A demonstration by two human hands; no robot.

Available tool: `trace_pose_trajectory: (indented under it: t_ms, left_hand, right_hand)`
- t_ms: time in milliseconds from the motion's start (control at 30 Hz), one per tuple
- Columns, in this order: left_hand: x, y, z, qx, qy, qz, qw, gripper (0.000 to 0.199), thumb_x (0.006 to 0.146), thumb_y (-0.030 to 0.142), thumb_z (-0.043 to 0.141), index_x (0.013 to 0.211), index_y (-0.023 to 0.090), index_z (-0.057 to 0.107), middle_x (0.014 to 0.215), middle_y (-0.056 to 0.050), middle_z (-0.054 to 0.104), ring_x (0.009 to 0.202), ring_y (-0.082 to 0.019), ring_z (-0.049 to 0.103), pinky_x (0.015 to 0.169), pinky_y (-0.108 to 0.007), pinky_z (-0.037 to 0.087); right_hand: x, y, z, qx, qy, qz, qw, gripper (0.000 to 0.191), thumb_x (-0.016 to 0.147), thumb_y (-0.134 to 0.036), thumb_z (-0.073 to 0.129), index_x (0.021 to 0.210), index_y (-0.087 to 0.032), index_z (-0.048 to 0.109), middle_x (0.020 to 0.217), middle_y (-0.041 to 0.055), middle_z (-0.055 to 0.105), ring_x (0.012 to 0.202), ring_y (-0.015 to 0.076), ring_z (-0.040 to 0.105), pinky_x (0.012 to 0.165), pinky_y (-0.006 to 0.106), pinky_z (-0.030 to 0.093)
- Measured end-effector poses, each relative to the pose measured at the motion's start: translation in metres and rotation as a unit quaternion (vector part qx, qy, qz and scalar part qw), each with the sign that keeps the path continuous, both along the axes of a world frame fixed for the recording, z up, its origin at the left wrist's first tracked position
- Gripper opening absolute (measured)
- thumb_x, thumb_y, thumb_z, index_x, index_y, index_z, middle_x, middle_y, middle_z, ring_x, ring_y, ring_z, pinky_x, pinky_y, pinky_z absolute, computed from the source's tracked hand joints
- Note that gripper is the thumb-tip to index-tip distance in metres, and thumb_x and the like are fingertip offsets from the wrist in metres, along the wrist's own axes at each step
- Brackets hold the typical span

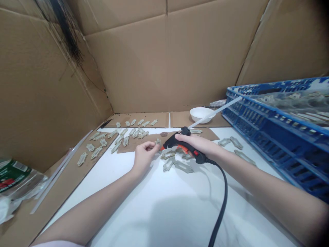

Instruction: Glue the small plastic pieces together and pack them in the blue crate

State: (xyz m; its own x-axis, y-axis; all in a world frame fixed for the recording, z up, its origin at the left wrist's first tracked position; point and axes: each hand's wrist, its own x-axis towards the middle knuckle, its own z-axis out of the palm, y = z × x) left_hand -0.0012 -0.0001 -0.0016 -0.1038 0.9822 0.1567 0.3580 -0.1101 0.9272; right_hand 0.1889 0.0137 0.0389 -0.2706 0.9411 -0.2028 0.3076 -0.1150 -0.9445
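Note:
Near the middle of the white table (123, 199), my left hand (145, 154) pinches a small pale, frame-like piece (157, 141) between thumb and fingertips. My right hand (196, 143) is wrapped round a black and orange glue gun (171, 140), its tip pointing left and close beside the held piece. A long translucent glue stick (218, 110) sticks out of the back of the gun toward the upper right. Just below the gun, several similar pale pieces (183, 166) lie in a loose group. Whether the tip touches the held piece is too small to tell.
More pale pieces (96, 152) lie on cardboard at the left and back. A white bowl (202, 115) stands at the back. At the right is a blue crate (262, 127) with trays. A black cord (223, 202) crosses the front. Cardboard walls (167, 65) enclose the table.

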Motion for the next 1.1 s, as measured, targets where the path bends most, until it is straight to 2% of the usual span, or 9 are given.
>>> trace_pose_trajectory:
  t_ms: [133,233,300,467,600,700,867,1000,1100]
  left_hand:
    - [-0.002,0.003,-0.001,0.005,-0.042,0.025,0.999,0.023,0.065,0.034,0.06,0.058,0.013,0.053,0.054,0.002,0.044,0.053,-0.008,0.035,0.05,-0.02,0.027]
    - [-0.004,0.005,-0.001,0.022,-0.076,0.042,0.996,0.024,0.066,0.034,0.06,0.057,0.014,0.051,0.054,0.003,0.043,0.052,-0.007,0.034,0.05,-0.019,0.027]
    - [-0.005,0.005,-0.002,0.025,-0.094,0.039,0.995,0.025,0.066,0.034,0.06,0.056,0.013,0.051,0.054,0.003,0.043,0.053,-0.007,0.034,0.051,-0.019,0.028]
    - [-0.006,0.007,-0.005,0.032,-0.114,0.023,0.993,0.025,0.068,0.037,0.059,0.061,0.013,0.056,0.059,0.002,0.049,0.057,-0.008,0.04,0.055,-0.019,0.031]
    - [-0.008,0.011,-0.01,0.034,-0.121,0.022,0.992,0.028,0.069,0.04,0.057,0.067,0.013,0.059,0.064,-0.001,0.054,0.062,-0.01,0.045,0.059,-0.02,0.033]
    - [-0.009,0.012,-0.011,0.036,-0.118,0.02,0.992,0.029,0.069,0.041,0.056,0.069,0.013,0.06,0.066,-0.002,0.056,0.064,-0.011,0.047,0.06,-0.021,0.034]
    - [-0.007,0.008,-0.008,0.045,-0.075,0.009,0.996,0.03,0.07,0.043,0.055,0.066,0.013,0.059,0.062,-0.001,0.054,0.06,-0.011,0.045,0.057,-0.021,0.034]
    - [-0.004,0.006,-0.003,0.044,-0.044,-0.004,0.998,0.03,0.07,0.042,0.054,0.063,0.013,0.059,0.061,-0.002,0.056,0.058,-0.011,0.046,0.055,-0.021,0.033]
    - [-0.009,0.013,0.012,0.013,0.001,-0.041,0.999,0.03,0.069,0.043,0.054,0.06,0.014,0.059,0.058,-0.001,0.056,0.054,-0.01,0.047,0.053,-0.021,0.032]
  right_hand:
    - [-0.003,-0.004,0.003,0.09,-0.075,-0.006,0.993,0.038,0.073,-0.052,0.044,0.079,-0.018,0.06,0.06,0.0002,0.058,0.048,0.012,0.048,0.045,0.022,0.035]
    - [-0.006,-0.011,0.009,0.206,-0.153,-0.046,0.965,0.037,0.074,-0.051,0.043,0.065,-0.017,0.057,0.052,-0.001,0.053,0.05,0.0126,0.047,0.048,0.022,0.033]
    - [-0.008,-0.014,0.011,0.249,-0.155,-0.088,0.952,0.039,0.075,-0.051,0.041,0.059,-0.017,0.054,0.049,-0.0016,0.05,0.05,0.0119,0.046,0.049,0.022,0.033]
    - [-0.006,-0.005,-0.004,0.194,0.002,-0.176,0.965,0.045,0.073,-0.057,0.041,0.066,-0.015,0.057,0.051,-0.0004,0.054,0.047,0.0114,0.049,0.048,0.022,0.038]
    - [-0.002,0.007,-0.027,0.162,0.11,-0.274,0.942,0.047,0.07,-0.059,0.045,0.067,-0.014,0.059,0.047,0.0007,0.053,0.043,0.0117,0.049,0.043,0.022,0.039]
    - [0.0,0.011,-0.038,0.167,0.143,-0.311,0.925,0.047,0.07,-0.059,0.046,0.067,-0.013,0.06,0.047,0.0008,0.052,0.041,0.0112,0.049,0.04,0.021,0.039]
    - [0.001,0.012,-0.047,0.23,0.155,-0.341,0.898,0.044,0.07,-0.056,0.048,0.067,-0.013,0.059,0.05,0.0006,0.052,0.042,0.0104,0.048,0.04,0.021,0.039]
    - [-0.001,0.011,-0.052,0.235,0.136,-0.325,0.906,0.044,0.07,-0.056,0.048,0.07,-0.013,0.059,0.054,0.0019,0.055,0.043,0.0108,0.048,0.041,0.022,0.039]
    - [-0.003,0.007,-0.052,0.224,0.121,-0.31,0.916,0.045,0.07,-0.057,0.047,0.071,-0.013,0.059,0.048,0.0003,0.051,0.042,0.0116,0.047,0.041,0.023,0.039]
